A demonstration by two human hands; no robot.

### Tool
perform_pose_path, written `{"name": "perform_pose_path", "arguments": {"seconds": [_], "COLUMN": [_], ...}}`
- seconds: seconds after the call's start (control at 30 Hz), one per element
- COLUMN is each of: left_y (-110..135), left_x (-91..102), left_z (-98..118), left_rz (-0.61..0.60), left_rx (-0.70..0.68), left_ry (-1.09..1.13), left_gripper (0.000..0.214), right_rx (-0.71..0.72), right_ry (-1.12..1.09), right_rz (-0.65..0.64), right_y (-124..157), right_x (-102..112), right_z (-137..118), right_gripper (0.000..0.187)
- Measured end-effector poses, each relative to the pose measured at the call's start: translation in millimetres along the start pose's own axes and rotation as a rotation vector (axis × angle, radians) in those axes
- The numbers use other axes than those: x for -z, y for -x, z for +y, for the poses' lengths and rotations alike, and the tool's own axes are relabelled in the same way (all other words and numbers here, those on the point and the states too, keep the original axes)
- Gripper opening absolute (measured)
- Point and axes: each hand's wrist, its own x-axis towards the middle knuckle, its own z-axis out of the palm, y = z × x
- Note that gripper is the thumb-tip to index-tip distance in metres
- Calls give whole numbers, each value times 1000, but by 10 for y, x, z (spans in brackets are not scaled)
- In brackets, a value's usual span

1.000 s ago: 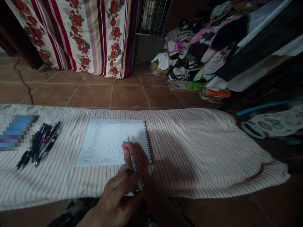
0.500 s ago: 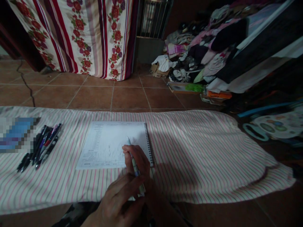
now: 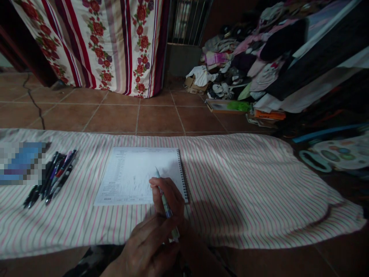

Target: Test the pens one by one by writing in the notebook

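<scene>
My right hand [image 3: 170, 194] is closed in a writing grip on a pen [image 3: 166, 206] with a patterned barrel. The pen's pale tip points away from me over a spiral notebook [image 3: 138, 165]; whether it touches the page is hard to tell. Printed text runs along the page's left and lower edges, and faint short strokes show across its lower middle. My left hand [image 3: 147, 240] lies across my right wrist with curled fingers, close to the pen's rear end. Part of its grip is hidden.
A striped cloth [image 3: 245, 184] covers the low surface. Several pens [image 3: 59, 173] lie in a bunch at left, beside a blurred blue item [image 3: 24, 161]. Beyond are a tiled floor [image 3: 115, 113], a floral curtain [image 3: 95, 46] and piled clothes [image 3: 236, 65]. A paint-palette-like board [image 3: 343, 154] is at right.
The view has shifted very slightly. Both hands and the pen keep almost the same pose over the notebook.
</scene>
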Motion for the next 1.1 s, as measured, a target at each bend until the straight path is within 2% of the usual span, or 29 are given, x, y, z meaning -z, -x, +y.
{"name": "perform_pose_path", "arguments": {"seconds": [0.37, 0.53, 0.73, 0.9, 1.1], "left_y": [12, 14, 11, 10, -10], "left_x": [12, -12, -50, -50, -62], "left_z": [35, 29, 18, -6, -10], "left_rz": [-20, -25, 11, -44, -23], "left_rx": [57, 57, 123, 127, 121], "left_ry": [33, 66, 32, 103, 110], "left_gripper": [38, 34, 29, 31, 34], "right_rx": [18, -5, -13, -62, -57], "right_ry": [-14, 6, 28, -9, -51], "right_rz": [-10, -19, -43, -3, 14], "right_y": [-4, -18, -20, 19, 47], "right_x": [24, 20, -6, -26, -57], "right_z": [-56, -59, -21, 16, 63], "right_gripper": [34, 26, 25, 29, 27]}}
